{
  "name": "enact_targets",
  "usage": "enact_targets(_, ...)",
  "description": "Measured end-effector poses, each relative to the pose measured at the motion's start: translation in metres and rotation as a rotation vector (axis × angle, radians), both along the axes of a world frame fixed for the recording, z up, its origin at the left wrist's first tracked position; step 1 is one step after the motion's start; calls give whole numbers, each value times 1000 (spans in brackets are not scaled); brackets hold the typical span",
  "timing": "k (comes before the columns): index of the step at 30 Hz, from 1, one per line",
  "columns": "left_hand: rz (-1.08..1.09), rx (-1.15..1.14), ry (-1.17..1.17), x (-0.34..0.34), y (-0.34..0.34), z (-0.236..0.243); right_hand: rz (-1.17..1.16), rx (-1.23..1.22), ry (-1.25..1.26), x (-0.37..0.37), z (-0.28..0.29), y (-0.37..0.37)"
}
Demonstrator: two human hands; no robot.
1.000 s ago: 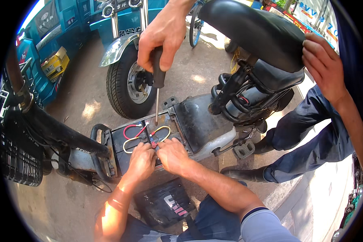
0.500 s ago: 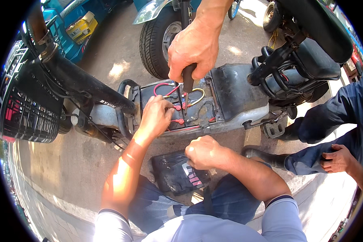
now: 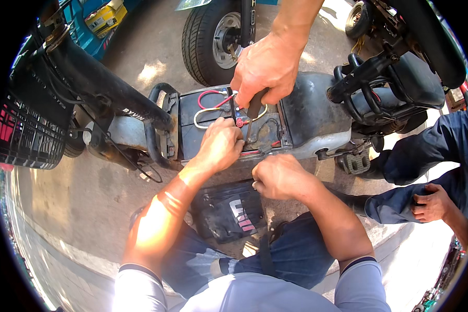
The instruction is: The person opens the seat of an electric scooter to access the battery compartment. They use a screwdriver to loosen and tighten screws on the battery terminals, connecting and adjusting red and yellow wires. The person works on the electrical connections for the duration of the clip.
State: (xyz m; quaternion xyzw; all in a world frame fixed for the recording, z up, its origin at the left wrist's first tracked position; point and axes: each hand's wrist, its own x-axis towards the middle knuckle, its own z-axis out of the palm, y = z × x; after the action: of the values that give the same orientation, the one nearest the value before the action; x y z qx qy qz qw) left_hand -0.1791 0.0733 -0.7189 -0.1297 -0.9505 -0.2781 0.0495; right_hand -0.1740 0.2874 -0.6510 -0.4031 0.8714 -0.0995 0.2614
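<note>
An electric bike's open battery compartment (image 3: 190, 148) holds dark batteries with red, yellow and black wires (image 3: 209, 110) and a red terminal cap (image 3: 239, 122). My left hand (image 3: 221, 143) is curled over the batteries just below that cap, fingertips hidden or too small to read. My right hand (image 3: 278, 177) is closed at the compartment's near edge, just off it; what its fingers hold, if anything, is unclear. Above, a co-worker's hand (image 3: 268, 65) grips a screwdriver (image 3: 255, 109) by its dark handle, shaft pointing down into the compartment beside my left hand.
A black frame tube (image 3: 109, 88) and basket (image 3: 34, 135) stand left, the raised seat (image 3: 447, 57) right. A tire (image 3: 197, 47) is behind. A black mat-like item (image 3: 218, 208) lies below my hands. The co-worker's other hand (image 3: 430, 205) rests by their knee at right.
My right hand left the compartment, then rose slightly toward it; my left hand shifted onto the batteries. The co-worker's screwdriver came lower, and their other hand left the seat for their knee.
</note>
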Motion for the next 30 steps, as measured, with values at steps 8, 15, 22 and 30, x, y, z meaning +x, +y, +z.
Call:
enact_targets(8,12,24,-28,-2,-3,-4,-450,-339,302,-21,-13,10)
enact_targets(15,-29,10,-35,-4,-8,-4,-395,-355,429,-28,-29,7)
enact_targets(22,-68,3,-78,-7,-13,-4,-404,-386,431,-29,-37,6)
enact_targets(30,-76,58,-104,-9,-14,-5,-419,-372,432,-30,-35,5)
